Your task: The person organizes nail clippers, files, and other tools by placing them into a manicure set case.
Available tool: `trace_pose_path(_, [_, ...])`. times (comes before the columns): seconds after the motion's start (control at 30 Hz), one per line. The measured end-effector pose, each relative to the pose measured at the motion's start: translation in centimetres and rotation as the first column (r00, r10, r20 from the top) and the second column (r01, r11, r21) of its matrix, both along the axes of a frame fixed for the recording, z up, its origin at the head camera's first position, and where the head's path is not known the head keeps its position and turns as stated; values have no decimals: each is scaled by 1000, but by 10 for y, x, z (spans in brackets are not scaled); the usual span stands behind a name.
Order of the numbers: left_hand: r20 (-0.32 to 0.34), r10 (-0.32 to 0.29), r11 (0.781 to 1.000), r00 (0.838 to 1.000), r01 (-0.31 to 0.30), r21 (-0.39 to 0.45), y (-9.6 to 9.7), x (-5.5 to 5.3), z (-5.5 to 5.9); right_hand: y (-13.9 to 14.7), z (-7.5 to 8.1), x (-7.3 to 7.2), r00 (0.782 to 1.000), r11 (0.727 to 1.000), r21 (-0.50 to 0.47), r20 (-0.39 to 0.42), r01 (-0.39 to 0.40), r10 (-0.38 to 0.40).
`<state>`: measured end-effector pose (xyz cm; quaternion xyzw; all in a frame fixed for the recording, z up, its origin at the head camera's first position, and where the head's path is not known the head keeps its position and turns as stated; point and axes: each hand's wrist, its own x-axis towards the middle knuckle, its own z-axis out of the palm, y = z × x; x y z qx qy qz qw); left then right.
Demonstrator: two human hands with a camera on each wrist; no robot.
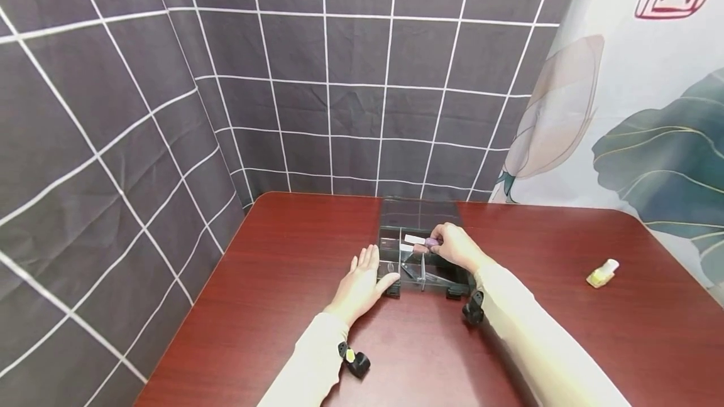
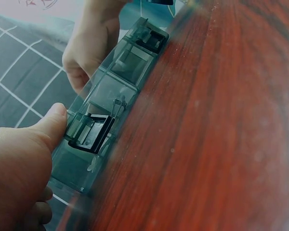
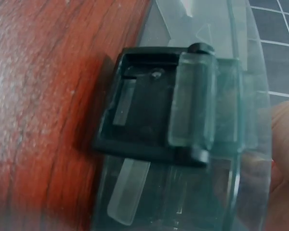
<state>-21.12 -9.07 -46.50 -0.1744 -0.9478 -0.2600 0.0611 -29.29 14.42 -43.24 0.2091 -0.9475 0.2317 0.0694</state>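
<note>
A see-through, dark-tinted compartment box (image 1: 390,267) lies on the table with its lid (image 1: 420,212) raised at the back. My left hand (image 1: 360,284) rests at its left front corner, fingers fairly straight along the side; in the left wrist view the thumb (image 2: 55,120) touches the front wall. Over the right compartments, my right hand (image 1: 457,247) pinches the purple end of a small white-and-purple piece (image 1: 432,242); its exact kind is unclear. Beside that lies a similar piece with a pink end (image 1: 420,249). Thin metal-looking items (image 1: 444,280) show through the front compartments.
Two black latches (image 2: 94,134) hang on the box's front. A small bottle with yellowish contents and a white cap (image 1: 602,274) lies at the right of the reddish-brown table (image 1: 294,237). Dark gridded cloth (image 1: 356,105) hangs behind.
</note>
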Motion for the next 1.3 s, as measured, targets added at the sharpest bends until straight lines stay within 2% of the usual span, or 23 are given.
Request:
trace_pose_path(0.13, [-21,-2,1000,1000,2,0,1,-1,-1,1,-1,-2,999,1000,10,-32,-16,16])
trace_pose_path(0.37, [-7,0,1000,1000,0,2,1,0,0,-2,-1,0,1000,1000,13,17,12,-12])
trace_pose_path(0.6, [9,6,1000,1000,-6,20,2,2,-1,-1,0,3,1000,1000,8,18,18,-19])
trace_pose_path(1.03, [11,8,1000,1000,-8,22,3,-1,-2,19,14,14,999,996,-66,13,54,-53])
trace_pose_path(1.3, [5,5,999,1000,-5,33,2,-2,-3,31,15,23,997,992,-105,-29,73,-76])
